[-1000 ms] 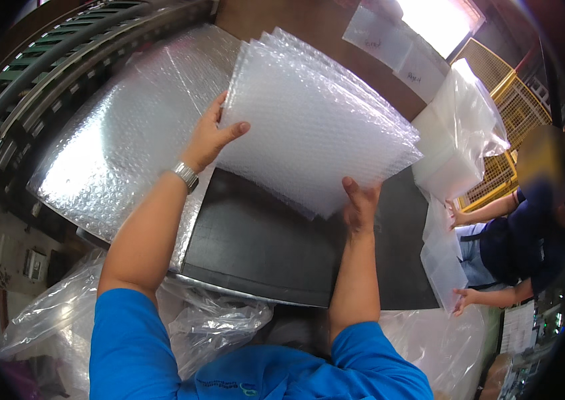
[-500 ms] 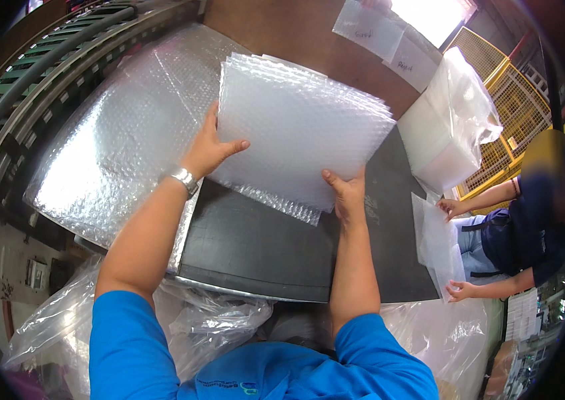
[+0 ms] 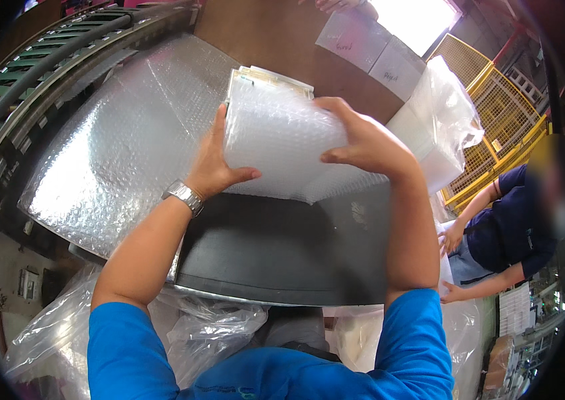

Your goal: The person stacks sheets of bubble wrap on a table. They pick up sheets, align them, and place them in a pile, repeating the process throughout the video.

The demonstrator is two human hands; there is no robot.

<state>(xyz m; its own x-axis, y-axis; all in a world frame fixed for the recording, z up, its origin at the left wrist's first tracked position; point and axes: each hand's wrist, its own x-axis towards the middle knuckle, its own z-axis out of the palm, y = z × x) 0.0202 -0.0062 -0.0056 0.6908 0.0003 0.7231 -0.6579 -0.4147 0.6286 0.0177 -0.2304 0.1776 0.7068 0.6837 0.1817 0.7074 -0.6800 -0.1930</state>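
Observation:
A stack of clear bubble wrap sheets (image 3: 276, 143) is between my two hands over the dark mat (image 3: 282, 247). My left hand (image 3: 219, 160) grips the stack's left edge, thumb lying on top and fingers behind. At the upper right, my right hand (image 3: 372, 140) curls over the sheets with its thumb on their face; its other fingertips are partly hidden. The sheets bow under it. Behind their upper left edge, pale flat pieces with yellowish borders (image 3: 272, 80) show; I cannot make out what they are.
A wide bubble wrap sheet (image 3: 116, 140) covers the table's left side, beside a roller conveyor (image 3: 36, 73). Labelled white sheets (image 3: 352, 40) lie at the back, near another person's hands. A plastic-covered white stack (image 3: 429, 127) stands right, near a co-worker (image 3: 509, 220) and yellow mesh fencing (image 3: 496, 107).
My right hand has moved up from the stack's lower right edge to its upper right. The sheets now bend, and yellowish-bordered pieces have come into sight behind them. The left hand keeps its hold.

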